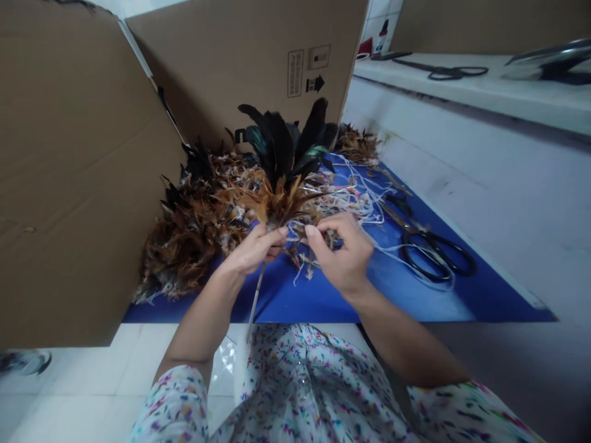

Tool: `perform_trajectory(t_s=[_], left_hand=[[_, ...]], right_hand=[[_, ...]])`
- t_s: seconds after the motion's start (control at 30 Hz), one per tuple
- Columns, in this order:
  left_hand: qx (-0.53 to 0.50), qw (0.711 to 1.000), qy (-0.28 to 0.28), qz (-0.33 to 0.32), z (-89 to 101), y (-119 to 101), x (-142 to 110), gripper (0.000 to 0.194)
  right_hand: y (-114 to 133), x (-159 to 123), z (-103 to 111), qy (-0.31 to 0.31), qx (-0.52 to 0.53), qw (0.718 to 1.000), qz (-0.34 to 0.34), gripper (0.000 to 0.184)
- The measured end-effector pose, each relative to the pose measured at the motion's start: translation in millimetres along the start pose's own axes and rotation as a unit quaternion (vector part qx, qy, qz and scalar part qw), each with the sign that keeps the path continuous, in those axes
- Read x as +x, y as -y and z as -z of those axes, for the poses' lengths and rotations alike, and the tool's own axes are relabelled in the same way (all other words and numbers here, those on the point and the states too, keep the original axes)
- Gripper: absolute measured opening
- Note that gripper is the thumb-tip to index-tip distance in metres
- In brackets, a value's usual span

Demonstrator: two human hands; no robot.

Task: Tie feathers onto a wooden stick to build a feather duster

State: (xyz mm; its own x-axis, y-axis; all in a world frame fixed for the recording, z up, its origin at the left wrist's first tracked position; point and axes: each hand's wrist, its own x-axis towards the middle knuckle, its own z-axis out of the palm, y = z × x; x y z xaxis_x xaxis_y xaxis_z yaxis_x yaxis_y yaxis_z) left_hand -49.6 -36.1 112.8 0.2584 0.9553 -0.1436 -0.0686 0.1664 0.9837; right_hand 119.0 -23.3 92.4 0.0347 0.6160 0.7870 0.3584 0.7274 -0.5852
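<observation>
Held the feather bundle (281, 160) upright above the desk's (323, 304) near half, dark plumes on top, brown ones flaring beneath. Gripped it at the base in the left hand (258, 246), thumb and fingers closed around the neck of the thin stick (257, 295) slanting down past the near edge. Brought thumb and forefinger of the right hand (341, 255) together just beside that base; seemed to pinch a white strand there, but could not tell for certain.

Judged best to keep the left grip firm right at the feather roots, to draw the strand taut and low, and to free its trailing length from the black-handled scissors (418, 232) near the right edge, lest it snag mid-pull. Also worth keeping brown tips clear of the pinch.

Noted tangled white strands (360, 206) beyond the right hand, a heap of brown feathers (194, 240) along the left edge, and a smaller clump (357, 146) near the far right corner. Farther out, saw cardboard panels (240, 61) standing behind.
</observation>
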Motion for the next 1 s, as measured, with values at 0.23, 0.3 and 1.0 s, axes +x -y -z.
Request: perform_trajectory(t_s=[0.23,0.3,1.0], left_hand=[[-0.016,1.0,0.01,-0.003,-7.4,8,5,0.044],[-0.016,1.0,0.015,0.002,-10.6,13,8,0.041],[-0.156,0.973,0.14,0.096,4.4,31,29,0.032]], right_hand=[[-14,18,-25,0.264,0.375,0.825,-0.33,0.041],[-14,23,-33,0.234,0.41,0.803,-0.363,0.038],[-22,12,-35,0.298,0.309,0.743,-0.514,0.036]])
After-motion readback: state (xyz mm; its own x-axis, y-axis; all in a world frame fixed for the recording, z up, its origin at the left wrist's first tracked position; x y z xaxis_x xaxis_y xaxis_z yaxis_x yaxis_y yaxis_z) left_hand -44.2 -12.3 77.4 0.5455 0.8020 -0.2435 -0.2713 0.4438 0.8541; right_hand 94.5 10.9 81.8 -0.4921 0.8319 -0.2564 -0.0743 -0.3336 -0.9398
